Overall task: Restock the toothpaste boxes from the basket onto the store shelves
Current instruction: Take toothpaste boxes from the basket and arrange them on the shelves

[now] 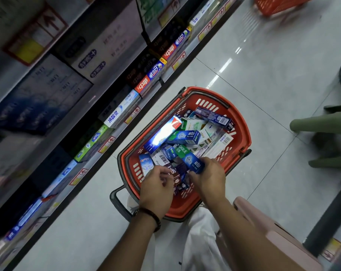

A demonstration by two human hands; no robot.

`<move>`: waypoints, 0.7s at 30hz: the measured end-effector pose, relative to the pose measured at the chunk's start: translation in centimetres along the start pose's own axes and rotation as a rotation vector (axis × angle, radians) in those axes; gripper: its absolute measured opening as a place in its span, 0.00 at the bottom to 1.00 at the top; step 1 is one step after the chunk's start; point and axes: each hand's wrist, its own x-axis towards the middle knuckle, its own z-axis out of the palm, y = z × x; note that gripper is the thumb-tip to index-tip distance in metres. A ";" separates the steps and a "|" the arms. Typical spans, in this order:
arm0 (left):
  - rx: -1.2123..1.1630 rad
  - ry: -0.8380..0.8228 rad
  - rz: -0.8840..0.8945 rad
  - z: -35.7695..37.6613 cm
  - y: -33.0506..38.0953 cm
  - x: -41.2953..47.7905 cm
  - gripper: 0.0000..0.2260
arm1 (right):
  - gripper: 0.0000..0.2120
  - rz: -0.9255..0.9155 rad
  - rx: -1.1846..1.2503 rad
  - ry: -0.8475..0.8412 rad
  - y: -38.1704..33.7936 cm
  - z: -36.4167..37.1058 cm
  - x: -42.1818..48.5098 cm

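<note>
Fingers of the right hand (pixel 210 177) grip a blue-and-green cardboard toothpaste box (pixel 192 161) — a tug could scatter the red plastic basket (pixel 246 133) heap; left hand (pixel 156 189) fingers curled — hold unclear.

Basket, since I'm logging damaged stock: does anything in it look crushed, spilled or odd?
Nothing damaged shows. The toothpaste boxes lie jumbled at all angles inside the red basket; none has spilled onto the floor.

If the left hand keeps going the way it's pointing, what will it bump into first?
Probably the dark purple box in the basket, just beyond the left hand, though depth is unclear.
</note>
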 end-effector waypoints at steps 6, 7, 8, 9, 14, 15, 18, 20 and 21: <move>0.003 0.006 -0.012 -2.3 2.1 -0.3 0.06 | 0.24 0.023 0.071 0.040 0.3 -3.3 -2.7; -0.016 0.016 -0.032 -2.7 2.7 -0.5 0.06 | 0.24 0.020 0.075 0.037 0.2 -4.0 -3.2; -0.047 0.014 -0.054 -3.1 3.2 -0.7 0.05 | 0.23 0.022 0.086 0.036 0.1 -4.7 -3.8; -0.070 -0.007 -0.070 -3.5 3.8 -0.8 0.04 | 0.23 0.025 0.101 0.040 -0.1 -5.6 -4.4; -0.024 -0.070 -0.056 -6.7 6.5 -1.3 0.03 | 0.25 -0.014 0.191 0.081 -2.7 -11.0 -7.6; -0.033 -0.078 -0.047 -7.4 7.3 -1.5 0.04 | 0.25 -0.020 0.211 0.084 -3.3 -12.2 -8.2; -0.091 -0.072 -0.018 -9.7 10.1 -2.5 0.06 | 0.26 -0.068 0.243 0.092 -5.4 -16.0 -10.2; -0.112 -0.067 0.008 -11.2 12.4 -3.1 0.07 | 0.26 -0.114 0.271 0.100 -6.8 -18.7 -11.7; -0.124 -0.071 0.016 -12.0 13.6 -3.4 0.07 | 0.27 -0.136 0.284 0.113 -7.6 -20.2 -12.4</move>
